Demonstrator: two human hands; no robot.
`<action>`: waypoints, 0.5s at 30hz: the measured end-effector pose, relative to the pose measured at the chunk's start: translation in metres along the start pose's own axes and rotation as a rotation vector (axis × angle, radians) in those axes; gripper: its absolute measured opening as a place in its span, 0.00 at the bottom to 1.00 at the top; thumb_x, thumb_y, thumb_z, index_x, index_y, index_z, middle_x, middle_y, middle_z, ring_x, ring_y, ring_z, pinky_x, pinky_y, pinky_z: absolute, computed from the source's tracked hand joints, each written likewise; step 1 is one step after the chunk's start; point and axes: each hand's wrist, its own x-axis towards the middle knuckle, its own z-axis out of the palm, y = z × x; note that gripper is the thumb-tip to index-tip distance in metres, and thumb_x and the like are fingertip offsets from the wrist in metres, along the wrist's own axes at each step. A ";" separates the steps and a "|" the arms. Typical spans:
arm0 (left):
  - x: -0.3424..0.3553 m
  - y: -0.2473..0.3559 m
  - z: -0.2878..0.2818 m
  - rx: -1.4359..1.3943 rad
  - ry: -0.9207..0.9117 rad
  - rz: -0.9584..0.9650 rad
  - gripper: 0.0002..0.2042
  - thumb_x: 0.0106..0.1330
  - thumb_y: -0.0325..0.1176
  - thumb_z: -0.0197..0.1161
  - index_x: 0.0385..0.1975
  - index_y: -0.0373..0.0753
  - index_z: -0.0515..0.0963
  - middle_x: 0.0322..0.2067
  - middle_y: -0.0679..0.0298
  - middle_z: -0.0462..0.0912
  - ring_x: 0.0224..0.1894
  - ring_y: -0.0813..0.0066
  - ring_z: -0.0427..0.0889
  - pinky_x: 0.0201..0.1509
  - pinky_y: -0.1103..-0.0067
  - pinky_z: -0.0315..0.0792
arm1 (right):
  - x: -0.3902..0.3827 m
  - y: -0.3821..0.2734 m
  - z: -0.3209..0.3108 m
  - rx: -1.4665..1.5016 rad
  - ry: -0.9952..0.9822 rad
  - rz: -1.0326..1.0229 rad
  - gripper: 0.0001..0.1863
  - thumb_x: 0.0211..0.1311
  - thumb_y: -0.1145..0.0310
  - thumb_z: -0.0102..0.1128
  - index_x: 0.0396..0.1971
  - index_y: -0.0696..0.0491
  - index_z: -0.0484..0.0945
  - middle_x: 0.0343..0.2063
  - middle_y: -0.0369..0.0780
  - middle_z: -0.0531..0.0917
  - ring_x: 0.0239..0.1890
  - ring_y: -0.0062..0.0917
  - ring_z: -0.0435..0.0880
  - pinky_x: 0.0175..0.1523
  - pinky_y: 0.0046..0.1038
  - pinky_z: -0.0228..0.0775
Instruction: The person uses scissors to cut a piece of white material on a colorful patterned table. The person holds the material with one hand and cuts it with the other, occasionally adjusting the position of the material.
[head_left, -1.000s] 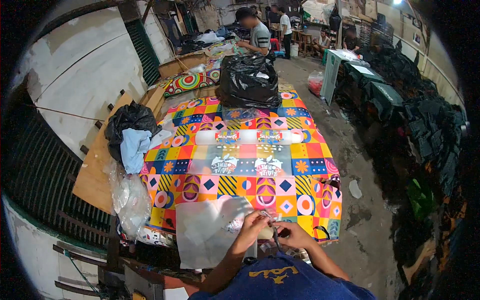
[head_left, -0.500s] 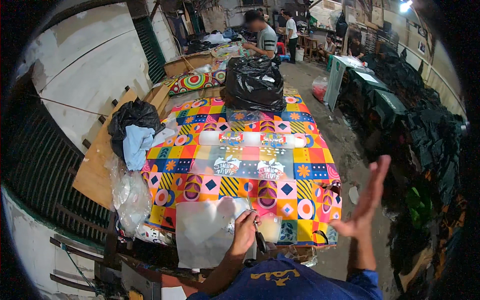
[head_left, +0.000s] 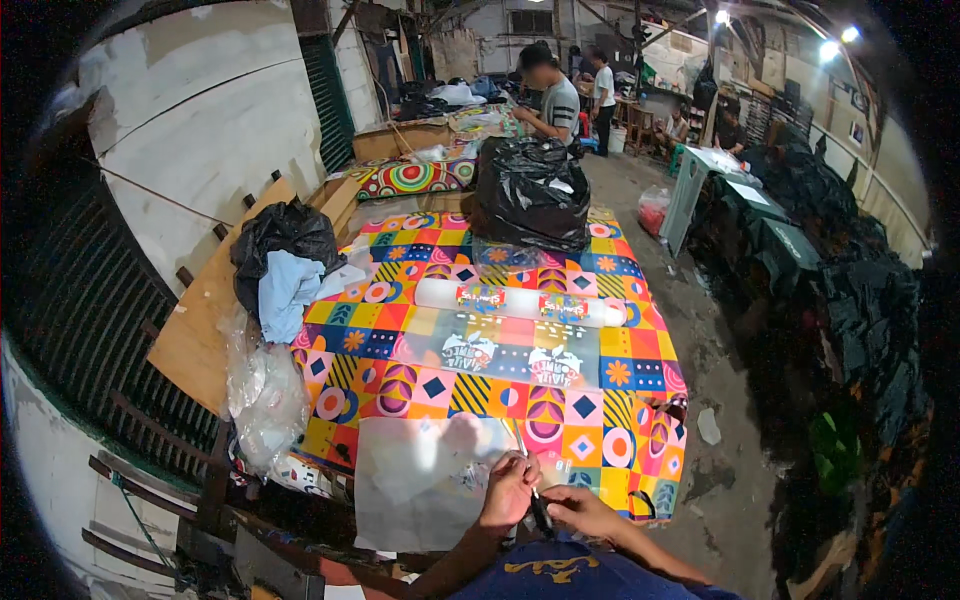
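Cluttered workshop, and up front there's a big table under a multicoloured geometric-patterned cover (head_left: 583,406). Bare left hand (head_left: 510,490) has its fingers pinched around a slim tool with a metal tip and black handle (head_left: 542,515), probably scissors, held at the table's near edge with the tip pointing away. Bare right hand (head_left: 585,512) is right by the handle, fingers bunched close; can't tell if it's actually gripping anything. Just left of them is a large translucent whitish sheet (head_left: 405,490) with small printed clear scraps (head_left: 474,476) on it. Progress-wise, I'd call it partway: those scraps look already separated, while farther up the clear film with white prints (head_left: 510,352) lies flat, both prints looking whole, beside a white roll with colourful printed patches (head_left: 520,301) that's still wound up. Can't make out any finished pile.
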 end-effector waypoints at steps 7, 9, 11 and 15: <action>0.003 0.005 0.006 0.013 0.006 -0.047 0.02 0.66 0.30 0.52 0.34 0.40 0.69 0.34 0.64 0.69 0.31 0.77 0.64 0.38 0.79 0.61 | 0.009 0.006 0.012 0.037 0.092 -0.136 0.21 0.52 0.76 0.65 0.47 0.56 0.72 0.34 0.35 0.80 0.36 0.14 0.75 0.42 0.18 0.68; 0.004 0.002 0.004 0.051 -0.065 -0.095 0.03 0.66 0.31 0.52 0.34 0.39 0.69 0.37 0.61 0.70 0.33 0.75 0.66 0.41 0.77 0.63 | 0.009 0.000 0.017 0.088 0.089 -0.130 0.23 0.50 0.78 0.66 0.48 0.55 0.70 0.31 0.34 0.80 0.35 0.14 0.75 0.41 0.18 0.68; 0.007 0.004 -0.001 0.003 -0.153 -0.150 0.03 0.65 0.29 0.53 0.35 0.39 0.69 0.42 0.57 0.73 0.35 0.74 0.69 0.46 0.74 0.67 | 0.007 -0.007 0.021 0.121 0.043 -0.153 0.25 0.49 0.78 0.67 0.49 0.54 0.70 0.28 0.33 0.80 0.33 0.13 0.75 0.40 0.17 0.68; 0.011 0.018 0.018 0.073 -0.037 -0.106 0.06 0.66 0.30 0.49 0.37 0.36 0.69 0.51 0.52 0.72 0.54 0.62 0.71 0.60 0.64 0.63 | 0.010 -0.002 0.016 0.095 0.075 -0.160 0.24 0.49 0.80 0.66 0.48 0.53 0.71 0.28 0.33 0.80 0.33 0.13 0.75 0.40 0.17 0.68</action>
